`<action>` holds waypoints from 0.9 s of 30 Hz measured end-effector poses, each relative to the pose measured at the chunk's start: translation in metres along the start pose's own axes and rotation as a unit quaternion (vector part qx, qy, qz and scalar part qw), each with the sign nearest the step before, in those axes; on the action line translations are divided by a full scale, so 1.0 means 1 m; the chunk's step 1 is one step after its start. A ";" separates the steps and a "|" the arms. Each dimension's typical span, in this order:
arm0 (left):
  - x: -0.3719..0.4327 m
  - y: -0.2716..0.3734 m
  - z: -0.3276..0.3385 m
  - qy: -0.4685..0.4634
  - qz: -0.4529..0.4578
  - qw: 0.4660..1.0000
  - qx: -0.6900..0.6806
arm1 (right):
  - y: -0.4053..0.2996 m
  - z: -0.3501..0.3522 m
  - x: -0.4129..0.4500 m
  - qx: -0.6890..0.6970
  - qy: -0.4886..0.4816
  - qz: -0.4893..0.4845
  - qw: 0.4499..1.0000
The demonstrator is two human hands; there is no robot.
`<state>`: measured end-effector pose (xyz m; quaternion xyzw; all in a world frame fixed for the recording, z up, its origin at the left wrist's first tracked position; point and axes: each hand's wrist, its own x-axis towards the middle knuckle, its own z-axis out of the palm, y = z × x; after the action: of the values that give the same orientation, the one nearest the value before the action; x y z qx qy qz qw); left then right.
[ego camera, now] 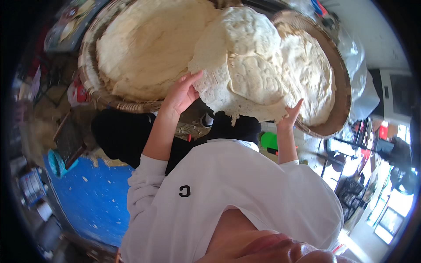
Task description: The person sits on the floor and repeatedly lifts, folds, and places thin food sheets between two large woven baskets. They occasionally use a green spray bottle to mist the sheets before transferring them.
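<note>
A thin, pale sheet of flatbread (pixel 215 87) with ragged edges hangs between my two hands. My left hand (pixel 182 93) pinches its left edge, thumb on top. My right hand (pixel 291 115) grips its lower right corner, thumb pointing up. On or behind the sheet lie blistered, smaller rounds of flatbread (pixel 258 79); whether they are joined to it I cannot tell. At the left stands a round woven basket (pixel 86 62) holding large, pale flatbread sheets (pixel 154 42). To the right, a shallow woven tray (pixel 342 88) carries more wrinkled flatbread (pixel 310 72).
Clear plastic bags (pixel 357 72) are beside the right tray. A red and white bag (pixel 78 92) sits left of the basket. Lower left are a wooden stool (pixel 70 138), a teal container (pixel 58 164) and a blue surface (pixel 90 197) with scattered flakes. A green object (pixel 269 140) is near my right forearm.
</note>
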<state>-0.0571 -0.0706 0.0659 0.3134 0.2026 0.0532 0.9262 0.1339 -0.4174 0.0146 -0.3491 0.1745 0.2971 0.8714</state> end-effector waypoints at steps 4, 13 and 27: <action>-0.001 0.019 0.034 0.055 -0.042 0.946 0.316 | -0.014 0.029 -0.021 -0.384 0.025 -0.125 0.914; 0.067 0.127 0.147 0.077 0.222 0.938 0.256 | -0.129 0.134 0.060 -0.160 0.019 -0.135 0.978; 0.279 0.085 0.365 -0.173 0.133 0.947 0.235 | -0.359 0.115 0.055 -0.170 0.050 -0.489 0.854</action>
<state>0.3488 -0.1436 0.2849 0.5510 0.0021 0.0717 0.8314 0.4161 -0.5220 0.2475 -0.5463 -0.0281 -0.1597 0.8217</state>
